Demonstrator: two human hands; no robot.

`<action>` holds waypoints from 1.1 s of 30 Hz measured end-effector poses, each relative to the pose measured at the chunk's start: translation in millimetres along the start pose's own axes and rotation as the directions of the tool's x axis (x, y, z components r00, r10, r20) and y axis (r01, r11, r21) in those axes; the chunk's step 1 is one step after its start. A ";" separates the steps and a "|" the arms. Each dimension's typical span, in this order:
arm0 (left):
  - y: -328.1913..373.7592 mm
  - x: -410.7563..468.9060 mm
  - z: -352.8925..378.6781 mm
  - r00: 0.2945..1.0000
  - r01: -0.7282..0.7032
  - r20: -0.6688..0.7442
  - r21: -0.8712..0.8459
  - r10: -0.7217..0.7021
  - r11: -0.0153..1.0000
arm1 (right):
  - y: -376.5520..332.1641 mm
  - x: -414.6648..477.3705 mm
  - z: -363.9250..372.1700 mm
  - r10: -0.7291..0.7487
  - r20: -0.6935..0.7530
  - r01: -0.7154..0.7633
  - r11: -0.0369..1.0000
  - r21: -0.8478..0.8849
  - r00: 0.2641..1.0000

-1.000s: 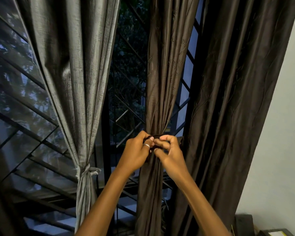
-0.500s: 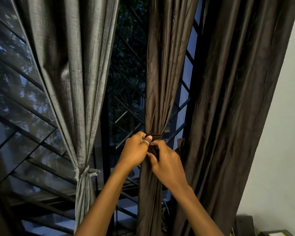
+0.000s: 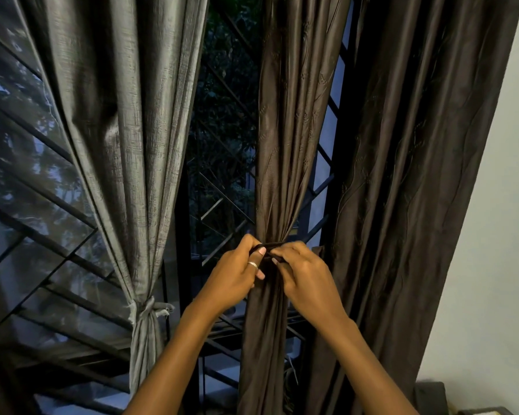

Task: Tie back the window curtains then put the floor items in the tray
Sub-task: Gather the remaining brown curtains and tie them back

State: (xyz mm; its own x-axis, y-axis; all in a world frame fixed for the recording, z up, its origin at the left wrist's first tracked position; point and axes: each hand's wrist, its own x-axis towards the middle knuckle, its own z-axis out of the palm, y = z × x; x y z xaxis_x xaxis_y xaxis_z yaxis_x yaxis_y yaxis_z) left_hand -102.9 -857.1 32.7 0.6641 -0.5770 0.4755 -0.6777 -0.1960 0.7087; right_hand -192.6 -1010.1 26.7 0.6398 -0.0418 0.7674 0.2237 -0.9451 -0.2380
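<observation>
left hand [image 3: 237, 277], right hand [image 3: 307, 275]: fingers pinch dark tie [image 3: 267, 245], apparently, round brown curtain [image 3: 282, 145] | grey curtain [image 3: 126, 145] knotted lower left | wall [image 3: 498, 205] at right edge

Dim scene, low light overall. Cold blue dusk glow through the window glass [image 3: 27, 175]. Soft warmer light from the camera side hits the left hand [image 3: 237, 277] and right hand [image 3: 307, 280] and puts a sheen on the grey curtain [image 3: 117, 130] folds. Gathered brown curtain [image 3: 285, 130] dark, deep shadow in pleats. Tie [image 3: 271, 245] between the fingers [image 3: 259, 253] nearly lost in shadow. Wall [image 3: 498, 235] flat, dull. Wide-angle bend leans verticals outward at edges. Mild noise, hands sharp enough.
</observation>
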 end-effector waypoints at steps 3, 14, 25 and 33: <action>-4.3 0.4 0.3 0.999 -0.030 0.013 -0.041 0.031 0.999 | -2.5 7.6 -6.7 -0.096 0.045 0.097 0.995 -0.026 0.994; -16.0 1.3 -2.9 0.983 -0.175 -0.045 0.102 0.180 0.979 | -3.6 25.6 -12.8 -0.020 0.206 0.015 1.000 0.025 0.978; -9.6 -11.0 -3.5 0.950 -0.247 -0.075 0.411 0.302 0.878 | 2.3 42.0 -17.4 0.130 0.294 -0.168 0.979 0.111 0.947; 5.8 -18.1 1.8 0.877 -0.298 -0.085 0.677 0.473 0.673 | 3.2 52.1 -14.2 0.184 0.255 -0.225 0.964 0.143 0.949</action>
State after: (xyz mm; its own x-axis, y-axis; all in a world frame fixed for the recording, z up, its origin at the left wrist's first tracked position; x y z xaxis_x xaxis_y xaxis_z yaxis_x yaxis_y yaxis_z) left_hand -119.4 -849.3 27.3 0.2882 -0.5312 0.7967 -0.8674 -0.4973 -0.0178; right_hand -169.0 -1019.9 74.4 0.8358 -0.1315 0.5330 0.1762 -0.8553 -0.4873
